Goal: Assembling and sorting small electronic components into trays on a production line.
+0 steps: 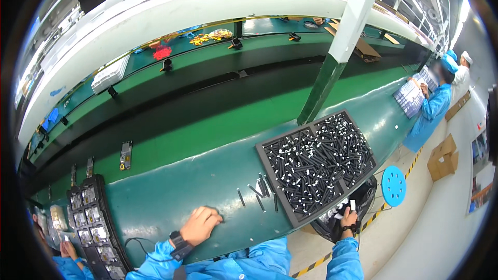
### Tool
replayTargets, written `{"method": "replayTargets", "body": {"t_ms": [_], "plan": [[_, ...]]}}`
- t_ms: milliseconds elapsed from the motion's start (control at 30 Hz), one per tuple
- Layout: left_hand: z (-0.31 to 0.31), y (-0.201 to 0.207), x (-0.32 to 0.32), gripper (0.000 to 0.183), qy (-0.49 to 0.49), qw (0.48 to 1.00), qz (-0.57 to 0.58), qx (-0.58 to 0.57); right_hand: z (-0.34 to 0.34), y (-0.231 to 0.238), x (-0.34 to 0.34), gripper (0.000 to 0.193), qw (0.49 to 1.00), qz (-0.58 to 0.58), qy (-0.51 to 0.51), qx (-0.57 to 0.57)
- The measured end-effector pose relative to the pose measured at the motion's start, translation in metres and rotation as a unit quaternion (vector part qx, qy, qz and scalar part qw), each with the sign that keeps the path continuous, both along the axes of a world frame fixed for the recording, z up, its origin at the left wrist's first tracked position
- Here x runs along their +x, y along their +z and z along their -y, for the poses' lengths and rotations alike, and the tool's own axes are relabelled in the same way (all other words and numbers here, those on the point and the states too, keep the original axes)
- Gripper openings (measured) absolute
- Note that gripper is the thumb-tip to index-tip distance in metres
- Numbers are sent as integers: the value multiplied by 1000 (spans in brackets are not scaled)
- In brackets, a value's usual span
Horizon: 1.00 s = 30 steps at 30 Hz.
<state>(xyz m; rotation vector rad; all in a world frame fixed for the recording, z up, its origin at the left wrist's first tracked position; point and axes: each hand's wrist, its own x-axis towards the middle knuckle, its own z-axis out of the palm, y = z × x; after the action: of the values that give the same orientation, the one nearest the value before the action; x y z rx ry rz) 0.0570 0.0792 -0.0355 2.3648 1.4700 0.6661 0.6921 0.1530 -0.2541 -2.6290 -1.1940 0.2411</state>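
My left hand (200, 226) rests on the green tabletop (171, 192) with its fingers curled; whatever may be under them is hidden. Low on the right, my right hand (350, 220) grips a small white rectangular piece (353, 205) over a bin lined with a black bag (365, 197). Pale scraps (332, 217) lie inside the bag. Above the bin, a dark grey divided tray (267, 158) is heaped with short black sticks with white ends (311, 171). Several loose black sticks (262, 185) lie on the table between my left hand and the tray.
A black tray of circuit boards (106, 212) stands at the left. A green conveyor belt (207, 140) runs behind the table, with a board (125, 155) on it. A post (324, 83) rises behind the stick tray. A blue stool (393, 185) and co-workers (438, 101) are at the right.
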Motion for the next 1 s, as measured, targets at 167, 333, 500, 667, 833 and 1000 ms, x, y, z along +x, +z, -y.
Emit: {"method": "replayTargets", "body": {"t_ms": [167, 333, 500, 667, 833, 1000], "plan": [[-65, 16, 43, 24, -3, 999, 41, 8, -13, 22, -29, 62, 997, 70, 24, 37], [-89, 0, 47, 20, 7, 999, -32, -5, 16, 147, -154, 35, 906, -141, 31, 398], [-82, -9, 47, 25, -4, 998, -57, 36, 47, 249, -263, 14, 853, -133, 263, 431], [-64, -4, 26, 34, -10, 997, -76, 3, 5, 219, -196, 11, 830, -147, 41, 537], [-76, 12, 43, 39, -63, 997, -29, 30, 19, 113, -82, 75, 965, -42, 44, 257], [-68, -13, 35, 30, -102, 994, -45, 20, 32, 244, -267, 26, 847, -79, 313, 422]]}}
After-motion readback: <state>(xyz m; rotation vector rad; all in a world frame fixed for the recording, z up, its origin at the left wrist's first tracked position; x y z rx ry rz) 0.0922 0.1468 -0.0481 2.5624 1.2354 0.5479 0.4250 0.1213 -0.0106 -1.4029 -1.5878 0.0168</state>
